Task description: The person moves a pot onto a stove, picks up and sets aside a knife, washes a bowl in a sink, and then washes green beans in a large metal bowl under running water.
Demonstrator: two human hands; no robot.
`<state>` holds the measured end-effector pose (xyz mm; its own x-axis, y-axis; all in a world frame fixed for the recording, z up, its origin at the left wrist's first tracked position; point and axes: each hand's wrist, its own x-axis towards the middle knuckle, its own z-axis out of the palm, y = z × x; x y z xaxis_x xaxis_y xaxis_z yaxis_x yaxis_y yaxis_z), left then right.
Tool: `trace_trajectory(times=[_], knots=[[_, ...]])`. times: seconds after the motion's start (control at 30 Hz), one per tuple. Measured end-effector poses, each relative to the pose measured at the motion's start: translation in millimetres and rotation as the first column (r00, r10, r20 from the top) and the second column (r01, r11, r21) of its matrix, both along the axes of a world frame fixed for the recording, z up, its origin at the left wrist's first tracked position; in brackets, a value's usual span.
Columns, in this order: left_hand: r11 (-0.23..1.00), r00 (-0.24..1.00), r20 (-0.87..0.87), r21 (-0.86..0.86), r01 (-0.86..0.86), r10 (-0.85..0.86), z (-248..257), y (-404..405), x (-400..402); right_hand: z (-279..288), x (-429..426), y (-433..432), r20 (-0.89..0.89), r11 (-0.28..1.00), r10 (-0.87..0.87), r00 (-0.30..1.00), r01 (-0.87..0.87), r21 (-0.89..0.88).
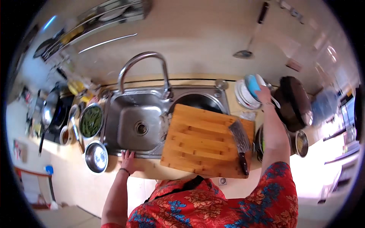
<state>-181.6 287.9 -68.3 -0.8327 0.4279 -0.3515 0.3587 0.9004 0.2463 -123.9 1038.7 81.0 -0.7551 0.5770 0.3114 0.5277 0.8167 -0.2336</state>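
Observation:
My left hand rests with its fingers apart at the front rim of the stainless steel sink, holding nothing. My right hand reaches to the back right, its fingers against a light blue bowl in a stack of white plates. Whether the fingers grip a bowl is hidden. A white spoon handle sticks out beside that wrist. Between my arms a wooden cutting board lies across the right basin and the counter. On its right side lies a cleaver with a dark handle.
A chrome faucet arches over the left basin. To the left stand a bowl of green vegetables, a metal bowl and a wok. On the right are a dark brown appliance and a small bowl. A skimmer hangs on the wall.

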Motion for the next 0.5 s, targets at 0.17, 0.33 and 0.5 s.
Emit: trace_trajectory(times=[0.17, 0.33, 0.5], knots=[[0.978, 0.984, 0.145, -0.196, -0.073, 0.103, 52.1, 42.6, -1.6, -5.9, 8.1, 21.7, 0.3, 0.997, 0.066, 0.952, -0.054, -0.048], [0.969, 0.974, 0.16, -0.213, -0.123, 0.158, 63.1, 39.0, 5.5, -5.9, 7.1, -8.3, 0.179, 0.969, 0.152, 0.972, -0.111, -0.22], [0.971, 0.979, 0.15, -0.214, -0.105, 0.139, 54.6, 41.2, 3.9, -9.9, 15.8, -26.9, 0.139, 0.985, 0.092, 0.986, -0.07, -0.159]])
